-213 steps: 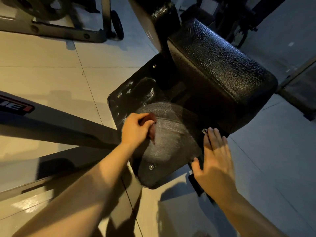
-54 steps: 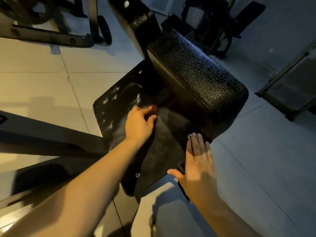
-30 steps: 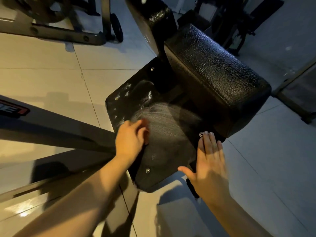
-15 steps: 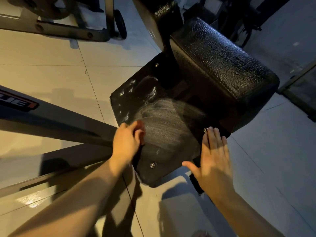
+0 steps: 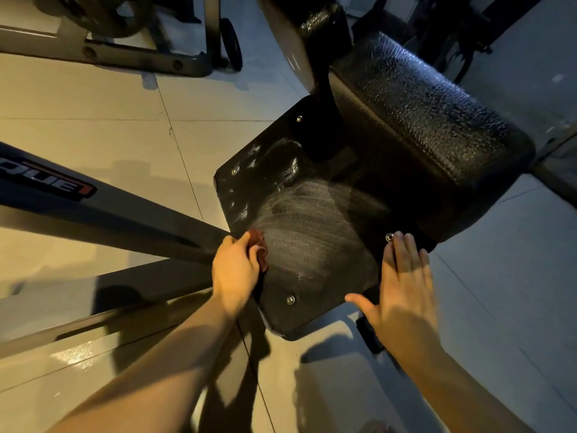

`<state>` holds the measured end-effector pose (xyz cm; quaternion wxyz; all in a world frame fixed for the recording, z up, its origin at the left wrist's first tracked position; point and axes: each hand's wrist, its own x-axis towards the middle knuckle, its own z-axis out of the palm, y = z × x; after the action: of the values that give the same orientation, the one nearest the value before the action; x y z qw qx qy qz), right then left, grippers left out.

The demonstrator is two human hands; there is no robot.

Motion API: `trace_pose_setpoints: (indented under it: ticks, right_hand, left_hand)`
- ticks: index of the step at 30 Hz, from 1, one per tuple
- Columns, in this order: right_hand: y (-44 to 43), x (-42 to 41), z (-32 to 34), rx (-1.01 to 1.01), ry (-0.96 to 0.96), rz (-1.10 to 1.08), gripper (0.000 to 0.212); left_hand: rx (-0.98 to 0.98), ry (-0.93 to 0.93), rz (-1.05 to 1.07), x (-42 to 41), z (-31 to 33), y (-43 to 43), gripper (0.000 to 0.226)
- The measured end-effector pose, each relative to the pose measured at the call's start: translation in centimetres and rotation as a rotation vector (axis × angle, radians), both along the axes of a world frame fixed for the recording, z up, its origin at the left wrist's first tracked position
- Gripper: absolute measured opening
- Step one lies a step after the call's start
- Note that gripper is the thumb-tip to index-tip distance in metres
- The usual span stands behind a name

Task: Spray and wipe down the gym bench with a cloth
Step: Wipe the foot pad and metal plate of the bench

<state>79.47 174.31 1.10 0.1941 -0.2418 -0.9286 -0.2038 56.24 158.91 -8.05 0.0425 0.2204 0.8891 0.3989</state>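
A black padded gym bench stands before me: a flat lower panel (image 5: 315, 220) with metal studs and grey wipe streaks, and a thick textured cushion (image 5: 427, 120) above it at the right. My left hand (image 5: 235, 271) grips a small reddish-brown cloth (image 5: 259, 245) and presses it on the panel's left edge. My right hand (image 5: 402, 289) lies flat with straight fingers on the panel's right edge, fingertips beside a stud. No spray bottle is in view.
A dark metal frame bar (image 5: 103, 210) with a red-edged logo runs across the left, close to my left hand. Another machine's frame and a small wheel (image 5: 232, 42) stand at the top left. Pale floor tiles (image 5: 93, 98) surround the bench.
My left hand has drawn the cloth from the middle of the panel down and left to its edge, leaving grey streaks. My right hand has stayed flat on the right edge.
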Motion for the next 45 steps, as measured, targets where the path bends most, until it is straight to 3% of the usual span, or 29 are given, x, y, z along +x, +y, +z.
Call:
trace_pose_setpoints:
  ticks: [3,7,9,11,14,16,19,21,23,25,27,29,31,34,36,38,42,45]
  right_hand:
    - [0.1,-0.2,0.0,-0.012,0.009,0.0,0.105]
    - [-0.1,-0.4,0.1,-0.005,-0.011,-0.026,0.106]
    - [-0.1,-0.5,0.4,0.002,-0.037,-0.047,0.106]
    - [-0.3,-0.4,0.4,-0.001,-0.051,-0.057,0.108]
    - [-0.6,-0.5,0.4,-0.012,-0.034,-0.061,0.106]
    - [-0.6,-0.4,0.1,-0.028,-0.009,-0.048,0.104]
    - [-0.4,-0.2,0.1,-0.037,0.009,-0.022,0.104]
    - [-0.5,-0.3,0.3,-0.027,-0.023,-0.043,0.103]
    - [-0.5,-0.4,0.6,-0.039,-0.04,-0.053,0.104]
    - [-0.6,-0.4,0.7,-0.065,-0.037,-0.057,0.106]
    - [-0.7,-0.4,0.6,-0.098,-0.005,-0.041,0.108]
    - [-0.5,-0.4,0.4,-0.102,0.004,-0.031,0.111]
    - [-0.3,-0.3,0.4,-0.098,-0.022,-0.047,0.115]
    - [-0.6,-0.6,0.8,-0.06,-0.099,-0.109,0.121]
    - [-0.8,-0.7,1.0,-0.056,-0.108,-0.122,0.121]
    - [-0.9,-0.6,1.0,-0.066,-0.116,-0.13,0.121]
    - [-1.0,-0.4,0.7,-0.089,-0.084,-0.108,0.116]
    - [-0.8,-0.4,0.7,-0.083,-0.108,-0.119,0.118]
  left_hand:
    - [0.028,0.018,-0.02,2.6,1.5,0.6,0.038]
    - [0.191,0.2,-0.426,7.9,3.7,1.9,0.044]
    - [0.218,0.3,-0.57,6.5,3.8,2.5,0.044]
    - [0.196,0.268,-0.445,3.8,3.2,2.8,0.043]
    - [0.135,-0.072,0.008,-1.3,1.6,2.2,0.033]
    - [0.098,-0.184,0.128,-2.0,1.5,2.1,0.031]
    - [0.202,-0.092,-0.012,2.9,5.5,5.0,0.04]
    - [0.337,0.057,-0.31,5.9,8.6,7.0,0.04]
    - [0.34,0.248,-0.526,5.8,9.6,8.2,0.037]
    - [0.298,0.232,-0.396,3.5,8.2,8.2,0.039]
    - [0.232,0.028,-0.091,0.3,6.2,7.1,0.043]
    - [0.183,-0.117,0.07,-1.1,5.3,6.5,0.044]
    - [0.209,-0.066,-0.034,0.2,6.9,7.6,0.042]
    - [0.345,0.174,-0.464,4.7,9.8,9.8,0.035]
    - [0.352,0.292,-0.584,4.9,10.5,10.9,0.041]
    - [0.327,0.25,-0.437,2.7,9.8,11.3,0.042]
    - [0.219,-0.02,-0.05,-2.5,7.7,10.0,0.041]
    - [0.285,0.033,-0.194,0.6,9.1,10.3,0.043]
